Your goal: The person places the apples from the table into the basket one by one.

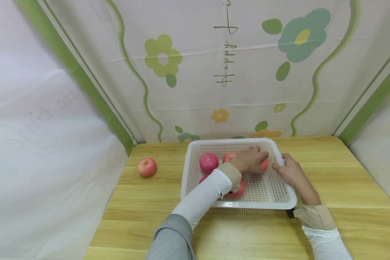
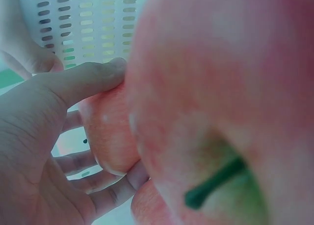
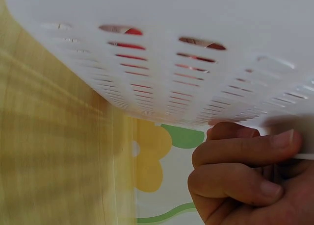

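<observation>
A white perforated plastic basket (image 1: pixel 235 204) stands on the wooden table with several red and pink apples inside. My left hand (image 1: pixel 251 160) reaches into it and grips an apple (image 1: pixel 264 164) near the right end. In the left wrist view its thumb and fingers curl round that apple (image 2: pixel 110 129), while a larger-looking apple (image 2: pixel 206 87) fills the near side. My right hand (image 1: pixel 294 173) holds the basket's right rim, its fingers bent under the edge in the right wrist view. A dark pink apple (image 1: pixel 209 162) lies at the basket's left; others are partly hidden by my left arm.
One more apple (image 1: pixel 147 167) lies outside the basket, on the left of the table (image 1: pixel 143 216). Behind the table hangs a white curtain (image 1: pixel 195 90) with printed flowers, and similar cloth encloses both sides.
</observation>
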Available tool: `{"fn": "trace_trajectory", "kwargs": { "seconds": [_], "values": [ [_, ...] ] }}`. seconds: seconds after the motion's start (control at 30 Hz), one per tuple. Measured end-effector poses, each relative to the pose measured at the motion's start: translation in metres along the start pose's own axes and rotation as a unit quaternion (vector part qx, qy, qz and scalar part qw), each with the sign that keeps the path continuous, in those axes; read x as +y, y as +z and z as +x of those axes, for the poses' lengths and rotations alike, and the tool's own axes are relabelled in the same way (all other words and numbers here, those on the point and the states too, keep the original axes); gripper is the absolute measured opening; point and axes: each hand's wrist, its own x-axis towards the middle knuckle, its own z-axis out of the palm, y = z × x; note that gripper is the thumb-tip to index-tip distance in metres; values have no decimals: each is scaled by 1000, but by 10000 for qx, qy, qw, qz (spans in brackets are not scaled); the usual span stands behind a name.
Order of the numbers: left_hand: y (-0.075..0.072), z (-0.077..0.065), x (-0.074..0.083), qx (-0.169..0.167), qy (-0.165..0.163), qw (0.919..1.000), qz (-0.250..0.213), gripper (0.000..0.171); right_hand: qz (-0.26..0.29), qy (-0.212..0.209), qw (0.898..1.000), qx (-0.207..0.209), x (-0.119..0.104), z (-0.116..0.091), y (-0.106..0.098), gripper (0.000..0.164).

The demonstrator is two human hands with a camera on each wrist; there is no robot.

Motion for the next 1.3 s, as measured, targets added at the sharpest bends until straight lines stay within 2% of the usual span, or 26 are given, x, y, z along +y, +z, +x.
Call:
{"fn": "trace_trajectory", "kwargs": {
  "seconds": [0.37,0.67,1.03,1.3],
  "values": [
    [0,-3,-1,-44,-26,10000,39,73,-17,42,10000,-18,-1,0,-1,70],
    [0,-4,-1,62,10,10000,44,71,-32,44,10000,-9,-1,1,-1,69],
    [-8,-10,-9,101,305,9994,135,68,-128,17,9999,33,-1,0,-1,69],
    [-19,-17,-17,35,394,9992,98,67,35,107,9999,-89,-1,-1,-2,70]
  ]
}}
